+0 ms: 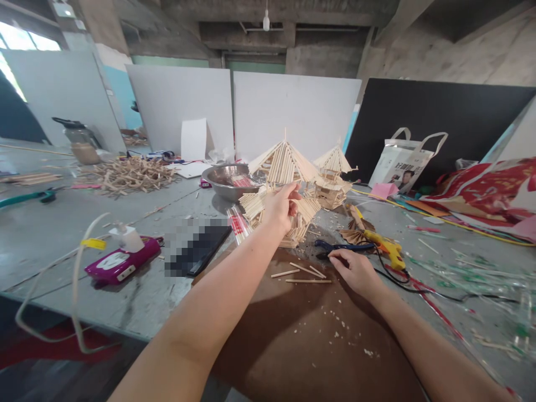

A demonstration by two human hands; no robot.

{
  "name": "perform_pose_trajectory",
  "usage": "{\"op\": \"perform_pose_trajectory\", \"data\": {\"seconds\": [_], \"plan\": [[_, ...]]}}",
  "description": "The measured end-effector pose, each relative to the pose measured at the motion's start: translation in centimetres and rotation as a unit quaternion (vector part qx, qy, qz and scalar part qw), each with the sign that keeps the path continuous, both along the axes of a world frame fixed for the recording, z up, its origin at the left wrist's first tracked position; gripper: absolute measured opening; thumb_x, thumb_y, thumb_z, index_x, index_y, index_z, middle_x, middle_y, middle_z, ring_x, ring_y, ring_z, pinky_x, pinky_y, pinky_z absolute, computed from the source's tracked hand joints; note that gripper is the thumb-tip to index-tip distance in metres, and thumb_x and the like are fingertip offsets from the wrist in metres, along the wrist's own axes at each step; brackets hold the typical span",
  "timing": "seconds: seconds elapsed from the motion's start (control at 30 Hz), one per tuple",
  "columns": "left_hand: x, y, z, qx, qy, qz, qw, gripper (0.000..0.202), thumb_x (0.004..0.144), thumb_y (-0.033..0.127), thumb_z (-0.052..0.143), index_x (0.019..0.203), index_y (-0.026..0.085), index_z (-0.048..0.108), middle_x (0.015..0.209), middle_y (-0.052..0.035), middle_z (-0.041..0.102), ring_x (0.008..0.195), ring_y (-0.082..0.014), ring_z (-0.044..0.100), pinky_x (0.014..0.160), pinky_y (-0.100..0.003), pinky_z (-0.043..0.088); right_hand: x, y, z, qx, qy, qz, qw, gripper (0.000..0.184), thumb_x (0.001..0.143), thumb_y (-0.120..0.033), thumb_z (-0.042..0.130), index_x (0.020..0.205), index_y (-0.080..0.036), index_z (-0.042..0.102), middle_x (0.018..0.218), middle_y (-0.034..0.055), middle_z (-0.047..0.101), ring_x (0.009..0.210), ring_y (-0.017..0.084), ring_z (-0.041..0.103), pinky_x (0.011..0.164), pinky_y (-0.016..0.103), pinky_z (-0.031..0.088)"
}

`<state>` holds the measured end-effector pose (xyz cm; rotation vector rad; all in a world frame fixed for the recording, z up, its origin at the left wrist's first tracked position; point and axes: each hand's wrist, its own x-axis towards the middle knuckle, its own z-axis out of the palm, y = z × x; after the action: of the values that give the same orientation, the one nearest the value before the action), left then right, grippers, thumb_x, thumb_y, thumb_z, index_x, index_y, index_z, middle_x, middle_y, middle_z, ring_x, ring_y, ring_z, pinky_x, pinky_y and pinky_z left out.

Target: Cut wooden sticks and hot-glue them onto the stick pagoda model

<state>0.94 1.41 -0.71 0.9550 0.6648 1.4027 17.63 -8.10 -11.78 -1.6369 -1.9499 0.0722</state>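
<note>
Left of the brown work board's middle (301, 335), the person's left forearm (232, 285) was bare, smooth and slender, narrowing evenly to an uncovered wrist and broadening toward the lower edge of the view. The left hand (278, 211) beyond it was ungloved, with slim fingers. Right of the board's middle, the right forearm (422, 329) was equally bare and tapered, leading to an ungloved right hand (355, 271) with a rounded back. Fingernail detail was too small to make out.
</note>
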Motion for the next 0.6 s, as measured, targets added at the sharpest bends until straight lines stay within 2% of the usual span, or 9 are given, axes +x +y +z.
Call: {"op": "perform_pose_trajectory", "data": {"seconds": [0.6], "plan": [[0.01,0.32,-0.38,0.016,0.005,-0.006,1.0,0.018,0.064,0.031,0.056,0.063,0.013,0.057,0.047,0.003,0.05,0.028,-0.0011,0.03,0.031,-0.019,0.017,-0.14,-0.17,0.36,-0.004,0.008,-0.007,1.0,0.022,0.076,-0.028,0.039,0.081,-0.021,0.059,0.083,0.0024,0.065,0.078,0.016,0.058,0.07,0.028,0.042]]}}
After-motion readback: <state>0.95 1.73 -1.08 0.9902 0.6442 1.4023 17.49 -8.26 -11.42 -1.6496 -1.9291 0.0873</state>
